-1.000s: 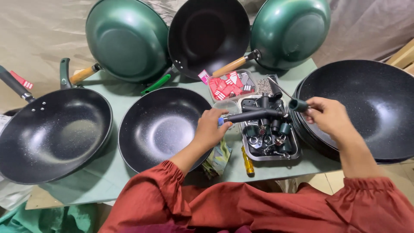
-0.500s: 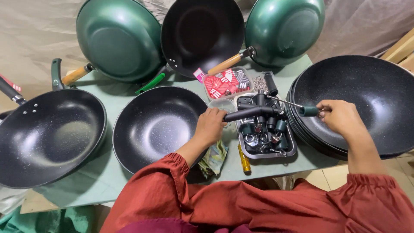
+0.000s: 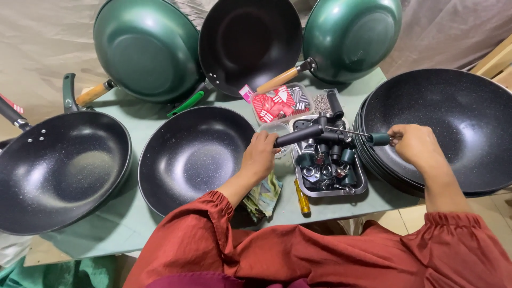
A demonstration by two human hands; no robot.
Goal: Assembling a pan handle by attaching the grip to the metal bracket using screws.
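My left hand (image 3: 260,157) grips a black pan handle (image 3: 298,135) and holds it level above a metal tray (image 3: 360,188). My right hand (image 3: 417,144) holds a screwdriver by its green grip (image 3: 379,139); its thin shaft (image 3: 348,132) points left at the handle's end. The tray holds several black and green handle parts and metal fittings. A handleless black wok (image 3: 194,156) lies on the green table just left of my left hand.
A stack of black woks (image 3: 453,128) sits at the right. A black wok with a handle (image 3: 58,168) lies at the left. Green and black woks (image 3: 146,48) lean along the back. A box of red packets (image 3: 277,102), a yellow screwdriver (image 3: 302,197) and a crumpled wrapper (image 3: 262,196) lie near the tray.
My right hand with the screwdriver has moved a little right and away from the handle. My left hand keeps the handle over the tray. The view has shifted slightly.
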